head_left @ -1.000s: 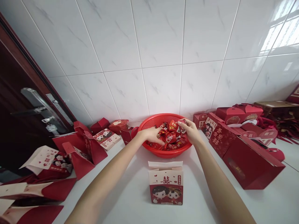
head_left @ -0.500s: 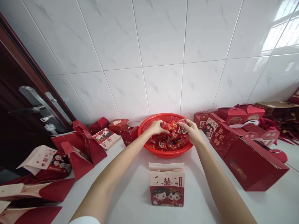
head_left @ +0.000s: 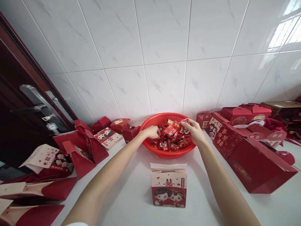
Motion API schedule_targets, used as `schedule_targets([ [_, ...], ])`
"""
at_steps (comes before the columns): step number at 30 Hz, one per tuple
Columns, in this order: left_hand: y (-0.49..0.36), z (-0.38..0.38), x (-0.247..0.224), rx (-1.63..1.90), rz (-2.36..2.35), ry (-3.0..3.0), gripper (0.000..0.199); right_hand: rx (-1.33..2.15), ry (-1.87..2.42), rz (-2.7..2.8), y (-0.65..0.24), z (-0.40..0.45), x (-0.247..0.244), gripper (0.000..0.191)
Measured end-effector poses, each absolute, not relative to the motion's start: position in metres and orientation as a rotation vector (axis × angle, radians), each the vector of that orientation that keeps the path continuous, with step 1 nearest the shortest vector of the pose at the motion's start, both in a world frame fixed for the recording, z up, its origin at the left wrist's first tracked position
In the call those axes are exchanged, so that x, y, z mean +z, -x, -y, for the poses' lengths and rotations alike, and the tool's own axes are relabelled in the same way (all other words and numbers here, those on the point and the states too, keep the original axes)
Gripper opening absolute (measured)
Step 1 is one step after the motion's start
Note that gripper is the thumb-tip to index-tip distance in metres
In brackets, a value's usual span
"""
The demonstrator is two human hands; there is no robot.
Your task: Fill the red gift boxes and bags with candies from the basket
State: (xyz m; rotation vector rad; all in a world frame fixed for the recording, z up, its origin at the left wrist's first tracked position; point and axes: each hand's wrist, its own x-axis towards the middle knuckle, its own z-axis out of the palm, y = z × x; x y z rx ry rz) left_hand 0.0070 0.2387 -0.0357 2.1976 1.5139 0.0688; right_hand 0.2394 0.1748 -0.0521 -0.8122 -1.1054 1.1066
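A red plastic basket (head_left: pixel 169 154) stands against the wall, filled with red-wrapped candies (head_left: pixel 171 131). My left hand (head_left: pixel 152 132) reaches into its left side with fingers curled down; whatever they hold is hidden. At the right rim, my right hand (head_left: pixel 195 131) is closed on a small red candy packet (head_left: pixel 185 121), pinched between thumb and fingers. Between my forearms, nearer to me, an upright cream and red gift box (head_left: pixel 168 191) has its top open and two cartoon figures on its front.
Open red gift boxes (head_left: pixel 84 150) stand at the left by a dark door (head_left: pixel 14 78) with a metal handle. A flat printed box (head_left: pixel 108 137) lies behind them. On the right are a large red box (head_left: pixel 256 163) and several smaller boxes (head_left: pixel 245 113). White tiles (head_left: pixel 164 88) cover the wall.
My left hand has let go of a red-wrapped candy and shifted left and down into the basket. My right hand stays at the right rim with its packet. The view has shifted slightly.
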Motion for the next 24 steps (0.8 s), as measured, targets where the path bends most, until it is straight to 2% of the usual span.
schedule_targets([
  [7,-0.003,-0.239,-0.056,-0.164,-1.571,-2.207,0.02,1.101,0.799,1.115,-0.239,-0.175,-0.053,0.034],
  [15,-0.004,-0.237,-0.058,-0.19,-1.494,-2.199,0.021,1.108,0.826,1.081,-0.239,-0.176,-0.052,0.039],
  [19,-0.006,-0.231,-0.05,-0.028,-1.429,-2.184,0.02,1.135,0.783,1.06,-0.238,-0.174,-0.051,0.036],
  [22,-0.008,-0.222,-0.041,0.268,-1.368,-2.176,0.013,1.14,0.772,1.037,-0.238,-0.172,-0.046,0.036],
  [24,-0.01,-0.212,-0.034,0.478,-1.322,-2.16,0.019,1.166,0.761,1.014,-0.238,-0.169,-0.04,0.037],
])
